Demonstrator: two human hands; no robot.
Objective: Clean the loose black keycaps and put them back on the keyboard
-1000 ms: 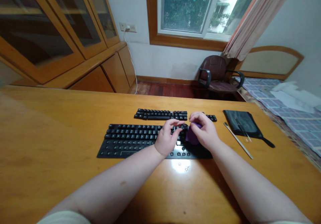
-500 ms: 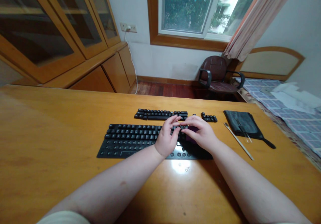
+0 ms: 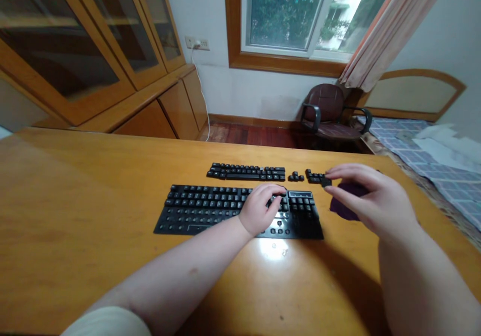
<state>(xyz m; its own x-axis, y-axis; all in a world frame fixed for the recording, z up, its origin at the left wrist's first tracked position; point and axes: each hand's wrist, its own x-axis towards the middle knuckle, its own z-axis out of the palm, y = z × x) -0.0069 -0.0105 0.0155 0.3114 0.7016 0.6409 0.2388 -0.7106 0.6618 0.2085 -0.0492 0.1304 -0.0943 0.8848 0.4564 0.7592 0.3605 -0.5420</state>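
Observation:
A black keyboard (image 3: 210, 215) lies on the desk, with keycaps in its upper rows and bare key positions below. My left hand (image 3: 261, 209) rests over its right-centre part, fingers curved and thumb apart from them. My right hand (image 3: 372, 195) is off the keyboard's right side, holding a bunched purple cloth (image 3: 347, 203) against the palm. Its thumb and fingertips are around a black keycap (image 3: 326, 181) at the end of a small keycap group (image 3: 313, 176); whether they grip it, I cannot tell.
Behind the keyboard are a long block of loose keycaps (image 3: 246, 172) and a small cluster (image 3: 296, 176). The wooden desk (image 3: 93, 200) extends to both sides. Beyond it stand a chair (image 3: 330, 110), a bed (image 3: 409, 138) and a glass-fronted cabinet (image 3: 124, 82).
My right hand has moved right, away from my left hand, carrying the purple cloth to the small keycap group. My left hand stays over the keyboard. The view has shifted slightly.

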